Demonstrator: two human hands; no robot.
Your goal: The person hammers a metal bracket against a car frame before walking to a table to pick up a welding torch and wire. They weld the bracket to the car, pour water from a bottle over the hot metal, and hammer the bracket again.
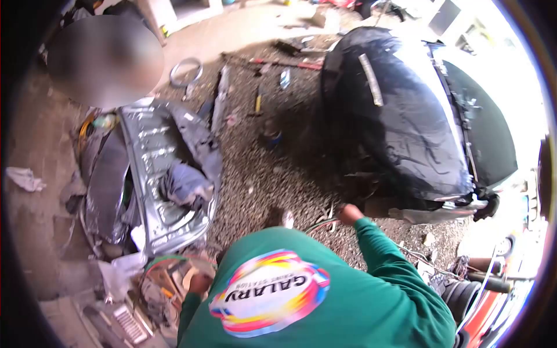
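Observation:
My right hand (351, 214) is held out over the gravel, its fingers curled closed. A thin green and red cable (322, 224) runs up beside it; whether the fingers grip the cable is unclear. Low on the left, my left hand (200, 283) hangs near a cluttered heap (165, 290), its fingers too dark to make out. Between the arms is my green shirt (348, 290) with a printed logo. A grey metal car panel (154, 156) lies at the left with a crumpled blue-grey cloth (187, 184) on it.
A large black car body part (400, 127) stands at the right. A yellow-handled tool (258, 100), a ring (186, 72) and a red bar (290, 64) lie on the gravel. Another person (104, 61), blurred, is at the upper left. Dark round parts (462, 297) are stacked at the lower right.

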